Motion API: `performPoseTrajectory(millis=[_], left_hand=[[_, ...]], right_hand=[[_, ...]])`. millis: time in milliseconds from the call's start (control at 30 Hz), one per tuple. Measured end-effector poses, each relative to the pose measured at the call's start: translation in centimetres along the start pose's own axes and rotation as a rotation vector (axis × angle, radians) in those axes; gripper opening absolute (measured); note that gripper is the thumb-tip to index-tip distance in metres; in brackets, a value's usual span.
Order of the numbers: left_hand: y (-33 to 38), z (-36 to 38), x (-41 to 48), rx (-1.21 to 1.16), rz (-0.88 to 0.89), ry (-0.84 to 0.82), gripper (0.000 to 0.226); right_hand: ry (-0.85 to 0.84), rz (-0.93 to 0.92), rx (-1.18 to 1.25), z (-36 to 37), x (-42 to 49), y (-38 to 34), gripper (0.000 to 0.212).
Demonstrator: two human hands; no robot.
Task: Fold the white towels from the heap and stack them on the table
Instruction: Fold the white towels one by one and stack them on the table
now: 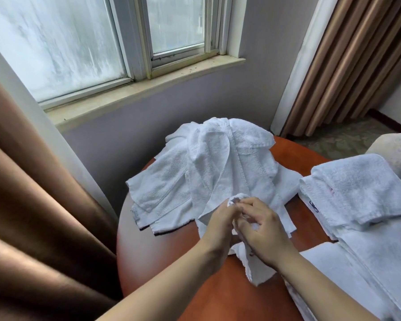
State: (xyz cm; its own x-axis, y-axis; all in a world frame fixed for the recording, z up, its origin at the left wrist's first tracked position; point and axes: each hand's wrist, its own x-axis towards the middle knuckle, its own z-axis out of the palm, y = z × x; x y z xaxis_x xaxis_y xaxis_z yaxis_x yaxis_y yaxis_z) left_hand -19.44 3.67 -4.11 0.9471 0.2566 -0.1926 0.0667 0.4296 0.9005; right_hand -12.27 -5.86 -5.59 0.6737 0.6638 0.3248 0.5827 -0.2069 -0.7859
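Seemingly the left hand (218,218) and right hand (263,230) pinch one towel (256,272) with curled fingers; match its corners before folding.

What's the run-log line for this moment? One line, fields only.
left hand: pinches towel | right hand: pinches same towel | heap: beyond hands | folded stack: right of hands

The towel heap (218,158) is showing plain white, with dark edging on its low hems. The surface (171,256) is shining orange-brown. The folded towels (361,181) are showing white, with a small dark blue mark (314,206) and a faint pink spot (331,191). The curtain (33,216) is hanging brown, and the wall (148,119) is looking pale purple-grey.
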Motion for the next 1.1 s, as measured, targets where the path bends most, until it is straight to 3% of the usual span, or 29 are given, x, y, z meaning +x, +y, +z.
performPoseTrajectory(millis=[167,433,567,700,767,967,1100], left_hand=[[0.5,-0.4,-0.1,0.027,0.008,-0.055,0.05],[0.5,-0.4,0.4,-0.134,-0.098,0.119,0.045],[0.9,-0.1,0.5,-0.144,-0.102,0.144,0.039],[1.4,0.3,0.2,-0.117,-0.09,0.122,0.028],[1.9,0.1,0.2,-0.097,-0.103,0.107,0.028],[2.2,-1.1,0.0,0.057,-0.179,-0.001,0.046],[1.1,-1.8,0.0,0.321,-0.072,0.083,0.06]], right_hand=[[0.088,-0.006,0.015,-0.3,0.3,0.4,0.033],[0.14,-0.032,-0.02,-0.9,0.1,1.2,0.031],[0.028,-0.128,-0.16,-1.4,-0.2,0.7,0.025],[-0.07,-0.122,-0.186,-1.4,-0.5,0.1,0.036],[-0.046,-0.074,-0.196,-1.4,-0.6,0.3,0.038],[0.079,0.166,-0.083,-2.1,-0.2,0.2,0.009],[0.13,0.331,0.106,-2.0,-0.3,0.4,0.013]])
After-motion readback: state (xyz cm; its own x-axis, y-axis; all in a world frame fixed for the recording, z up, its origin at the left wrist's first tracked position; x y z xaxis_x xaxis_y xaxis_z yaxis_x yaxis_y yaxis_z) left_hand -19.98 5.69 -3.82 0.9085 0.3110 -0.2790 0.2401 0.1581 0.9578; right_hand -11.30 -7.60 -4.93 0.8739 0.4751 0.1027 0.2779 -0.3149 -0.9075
